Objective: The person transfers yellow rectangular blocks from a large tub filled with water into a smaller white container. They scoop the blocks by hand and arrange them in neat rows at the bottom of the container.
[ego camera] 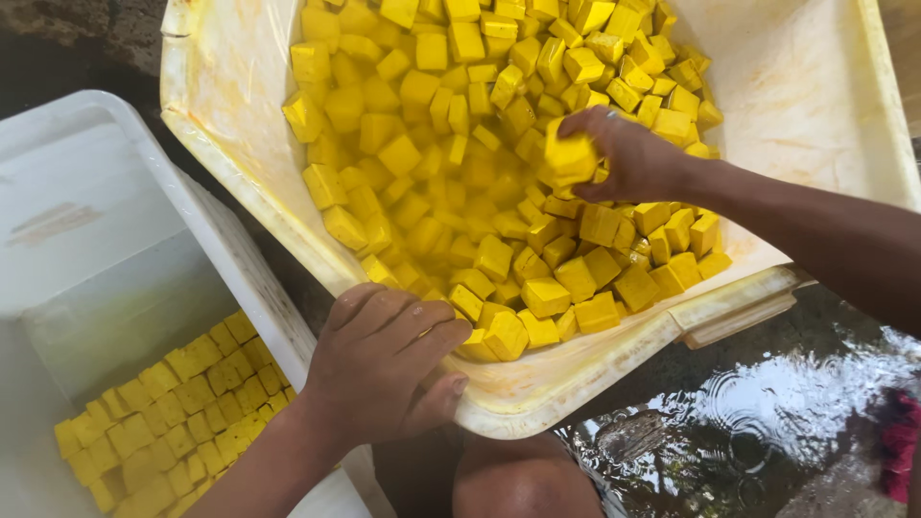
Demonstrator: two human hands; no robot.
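A large yellow-stained white tub is tilted toward me and holds several loose yellow cubes in yellow liquid. My right hand reaches in from the right and grips a yellow cube above the pile. My left hand rests on the tub's near rim, fingers curled over the edge and touching cubes just inside. At lower left, a white rectangular bin holds yellow cubes packed in neat rows.
Wet dark ground with rippling water lies at lower right, with a red object at the edge. My knee shows below the tub. The white bin's wall stands close against the tub's left side.
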